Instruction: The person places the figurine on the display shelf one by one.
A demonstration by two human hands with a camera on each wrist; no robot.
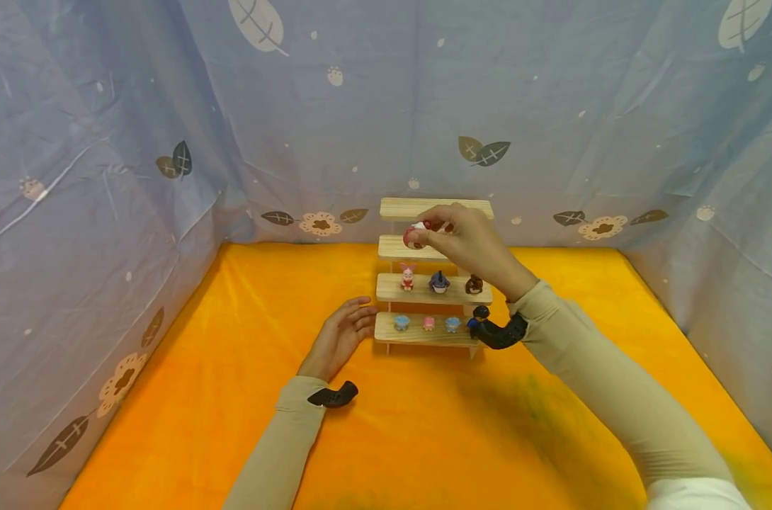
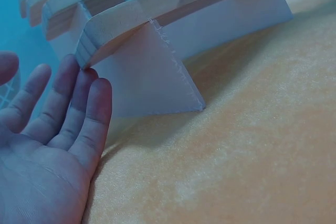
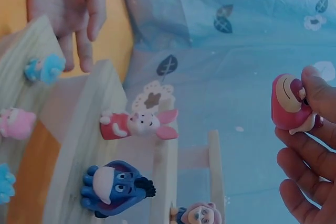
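Observation:
My right hand (image 1: 467,239) pinches a small pinkish-red bear figurine (image 3: 285,109) between thumb and fingertips, raised in front of the upper steps of a wooden display stand (image 1: 395,247). In the right wrist view, the bear lies sideways with its pale muzzle showing. My left hand (image 1: 340,336) is beside the stand's lowest step, palm turned up and fingers loosely bent. In the left wrist view, its fingertips (image 2: 86,77) touch or nearly touch the corner of that step. Part of the upper steps is hidden behind my right hand.
A pink piglet figure (image 1: 408,278), a blue donkey figure (image 1: 439,282) and a brown figure (image 1: 474,284) stand on one step. Below are small blue (image 1: 401,323) and pink figures (image 1: 428,324). A monkey-like figure (image 3: 198,214) sits higher. Orange cloth (image 1: 386,425) lies underneath; patterned curtains (image 1: 360,127) surround it.

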